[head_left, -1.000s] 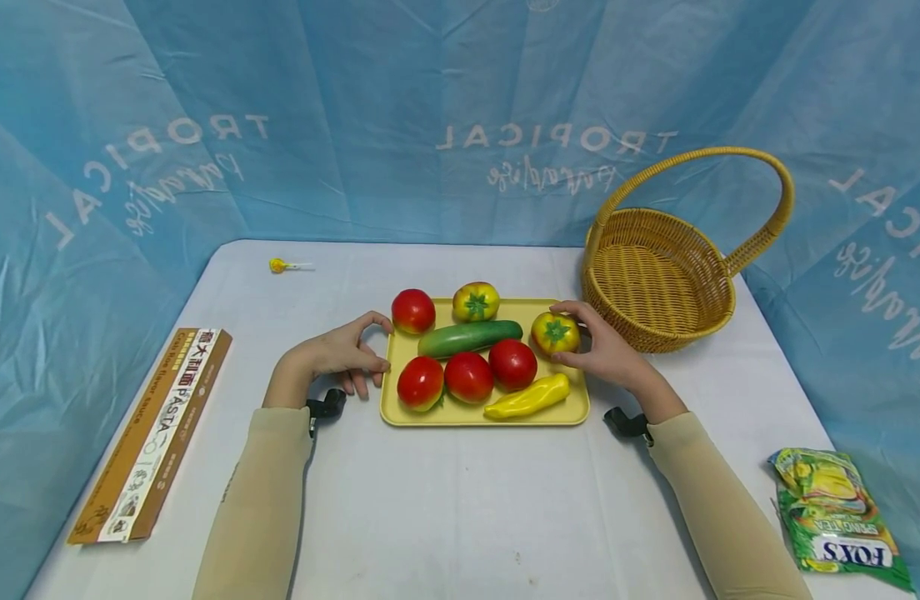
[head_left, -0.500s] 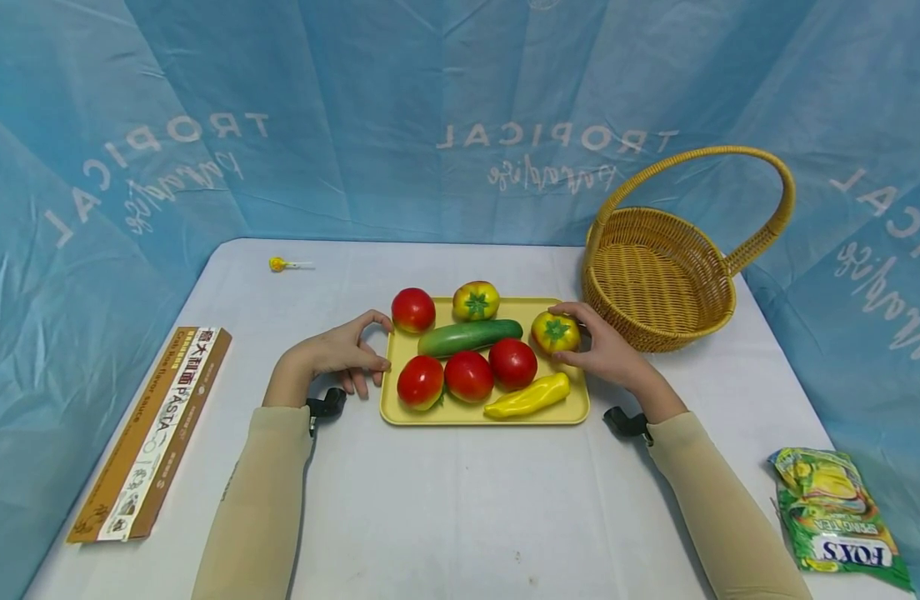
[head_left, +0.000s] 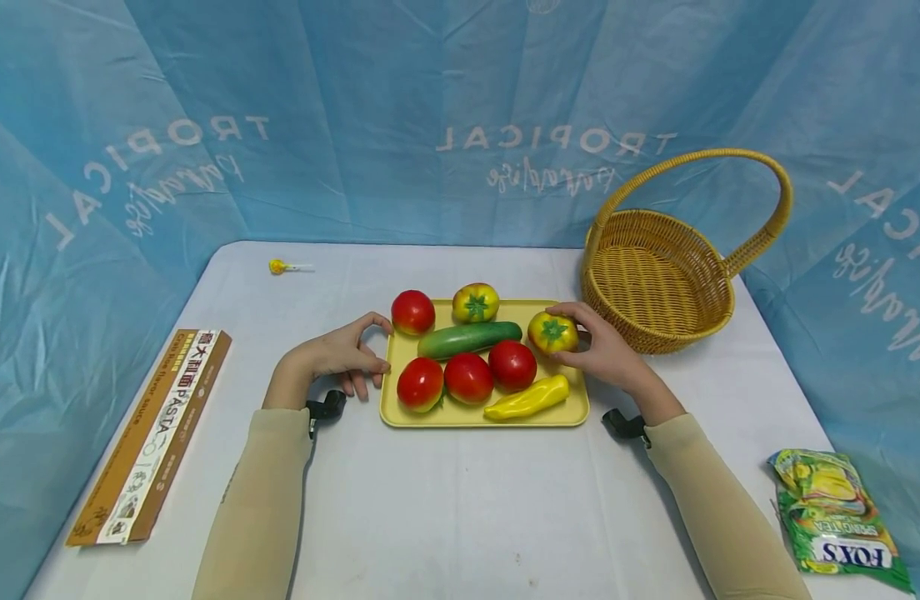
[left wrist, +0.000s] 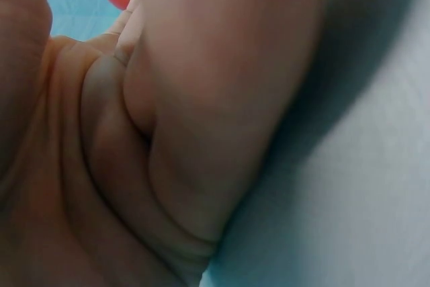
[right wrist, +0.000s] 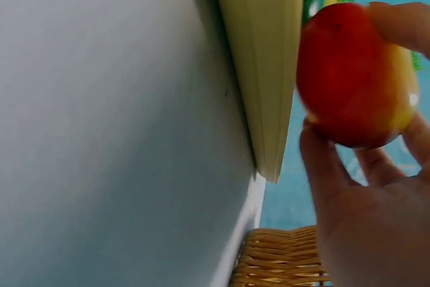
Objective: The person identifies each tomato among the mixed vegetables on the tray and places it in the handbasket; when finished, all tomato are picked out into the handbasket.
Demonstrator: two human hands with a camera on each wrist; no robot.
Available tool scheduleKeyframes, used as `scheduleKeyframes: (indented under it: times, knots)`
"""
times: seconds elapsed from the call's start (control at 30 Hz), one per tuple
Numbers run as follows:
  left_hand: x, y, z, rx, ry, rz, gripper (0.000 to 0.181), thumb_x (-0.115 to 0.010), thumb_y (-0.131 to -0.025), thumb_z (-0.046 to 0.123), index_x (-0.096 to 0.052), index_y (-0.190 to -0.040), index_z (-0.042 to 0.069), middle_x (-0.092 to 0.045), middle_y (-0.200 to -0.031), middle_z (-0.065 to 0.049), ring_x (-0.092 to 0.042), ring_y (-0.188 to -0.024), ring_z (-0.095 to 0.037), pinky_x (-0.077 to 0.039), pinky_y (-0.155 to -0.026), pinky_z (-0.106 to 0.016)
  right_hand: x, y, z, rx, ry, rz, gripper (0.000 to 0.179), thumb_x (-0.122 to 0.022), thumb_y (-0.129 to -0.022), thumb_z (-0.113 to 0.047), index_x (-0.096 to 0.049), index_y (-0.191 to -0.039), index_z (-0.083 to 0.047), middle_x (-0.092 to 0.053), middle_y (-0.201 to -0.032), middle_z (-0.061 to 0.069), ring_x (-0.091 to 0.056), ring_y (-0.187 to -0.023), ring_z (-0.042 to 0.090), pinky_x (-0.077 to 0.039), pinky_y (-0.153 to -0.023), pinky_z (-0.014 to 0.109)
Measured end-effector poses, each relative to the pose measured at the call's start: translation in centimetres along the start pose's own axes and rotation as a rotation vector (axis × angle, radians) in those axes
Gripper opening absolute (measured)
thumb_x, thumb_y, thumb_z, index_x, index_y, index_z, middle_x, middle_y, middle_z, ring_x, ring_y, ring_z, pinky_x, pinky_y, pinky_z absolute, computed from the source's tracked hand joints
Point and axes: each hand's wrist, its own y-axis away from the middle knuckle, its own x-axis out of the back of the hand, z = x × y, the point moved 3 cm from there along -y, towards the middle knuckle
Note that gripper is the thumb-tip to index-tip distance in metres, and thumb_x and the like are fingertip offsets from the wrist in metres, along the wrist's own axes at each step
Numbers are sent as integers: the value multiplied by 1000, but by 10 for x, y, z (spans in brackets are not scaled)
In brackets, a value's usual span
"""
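Note:
My right hand (head_left: 606, 350) grips a red-and-yellow tomato (head_left: 552, 332) with a green leafy top at the tray's right end. In the right wrist view, thumb and fingers wrap the red underside of that tomato (right wrist: 342, 78), close to the tray's side (right wrist: 265, 65). At the left rim of the yellow tray (head_left: 475, 422), my left hand (head_left: 340, 354) rests its thumb and index fingertip, bent and spread apart. A red tomato (head_left: 412, 312) lies beside that index finger. The left wrist view shows mostly palm and blurred fingers, so the fingertip contact is hidden there.
On the tray also lie a cucumber (head_left: 469, 339), a yellow pepper (head_left: 529, 398) and several other tomatoes (head_left: 469, 378). A wicker basket (head_left: 658, 283) stands behind the right hand. Around lie a lollipop (head_left: 280, 267), a pasta box (head_left: 151, 437) and a green candy bag (head_left: 841, 517).
My right hand and its tomato have shifted very slightly left. The left hand, tray and other things look unmoved.

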Motion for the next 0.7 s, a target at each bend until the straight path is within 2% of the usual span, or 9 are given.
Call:
scheduleKeyframes:
  times: [0.17, 0.4, 0.47, 0.57, 0.7]
  knots:
    - [-1, 1, 2, -3, 4, -1, 67, -77, -96, 25, -32, -145, 24, -77, -85, -11, -72, -55, -22, -60, -56, -28, 2, 3, -10, 11, -15, -1, 64, -84, -91, -12, -55, -148, -16, -50, -154, 11, -50, -142, 33, -38, -124, 62]
    - [-2, 0, 1, -2, 16, -5, 67, -77, -95, 25, -33, -146, 24, -77, -86, -12, -72, -56, -22, -60, -57, -28, 10, 13, -37, 83, -42, 23, 62, -82, -91, -8, -56, -147, -13, -52, -152, 10, -52, -137, 28, -42, -121, 59]
    - [-1, 0, 1, -1, 17, -5, 67, -77, -95, 25, -33, -146, 25, -77, -87, -12, -72, -56, -22, -60, -57, -28, 13, 16, -44, 95, -43, 33, 62, -83, -91, -8, -57, -147, -15, -52, -150, 7, -52, -135, 24, -45, -120, 52]
    - [-1, 0, 0, 1, 14, -4, 68, -78, -95, 26, -33, -146, 25, -77, -86, -12, -72, -56, -22, -60, -57, -28, 19, 19, -53, 106, -40, 46, 63, -83, -91, -10, -56, -148, -16, -52, -151, 4, -51, -135, 19, -45, -118, 33]
    - [-1, 1, 0, 0, 17, -3, 67, -78, -96, 26, -33, -145, 25, -77, -86, -12, -72, -55, -22, -60, -56, -28, 30, 23, -63, 113, -62, 82, 66, -81, -92, -7, -53, -151, -16, -50, -152, 3, -52, -131, 15, -46, -107, 16]
